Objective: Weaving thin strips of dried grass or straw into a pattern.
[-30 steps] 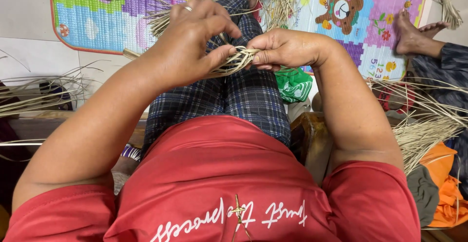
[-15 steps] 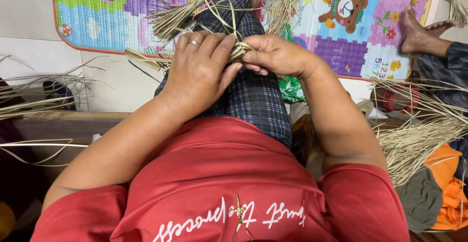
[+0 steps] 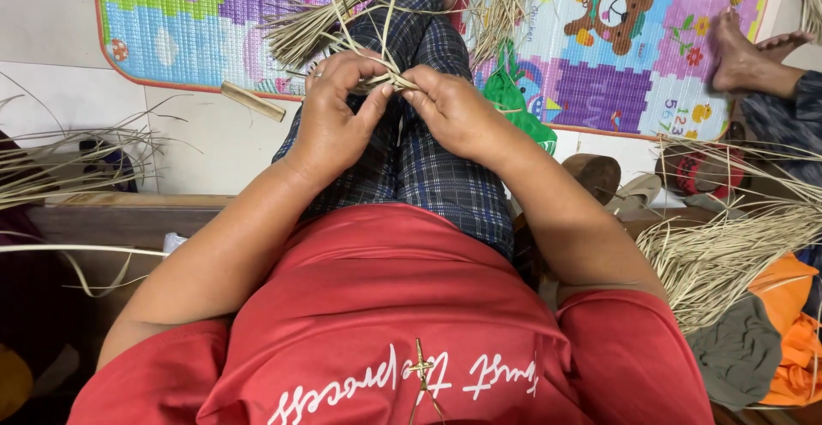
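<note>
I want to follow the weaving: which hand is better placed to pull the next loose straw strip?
Probably the left hand: loose straw strips fan out just above it, while the right hand pinches the woven join.

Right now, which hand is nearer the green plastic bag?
Right. The right hand sits just left of the green bag, nearly touching it; the left hand lies farther off.

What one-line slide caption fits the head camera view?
Left hand and right hand pinch dried straw strands together above plaid-trousered legs, over a colourful play mat.
</note>
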